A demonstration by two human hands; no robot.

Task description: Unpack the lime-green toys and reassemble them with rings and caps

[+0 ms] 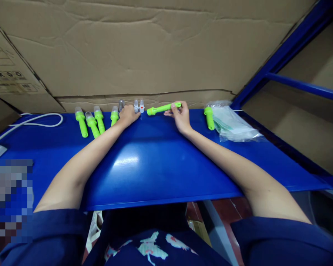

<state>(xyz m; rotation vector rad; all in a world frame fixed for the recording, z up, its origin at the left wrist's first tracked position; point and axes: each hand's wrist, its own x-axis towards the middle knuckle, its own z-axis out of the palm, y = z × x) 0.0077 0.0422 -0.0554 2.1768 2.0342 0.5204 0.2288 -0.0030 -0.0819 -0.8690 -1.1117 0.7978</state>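
A dark navy garment with a pale floral print (152,247) is filling the space nearest the camera. Beyond it, the right hand (182,117) is grasping a slim bright-green plastic handle (162,108), thumb and fingers pinching its right end. The handle is sitting above the glossy blue tabletop (155,166), its wider collar pointing left, short of the left hand (127,115). That hand's fingers are curling downward among small clear pieces; whether they are gripping one, I cannot tell. Just left of them a clear plastic dome (121,103) is showing, and right by the fingertips two small clear-and-white bulb-shaped pieces (141,106) are standing, one bearing a red mark.

Farther left, four green handles with clear caps (99,120) are lying on the surface, partly behind the left forearm; these are looking complete. The held handle is showing no clear cap, nor is the short green handle (209,119) at right, so both are seeming less complete. Beside that one a clear plastic bag (233,123) is lying. A white cable (62,119) is looping at far left, and brown cardboard (155,55) is rising behind everything.
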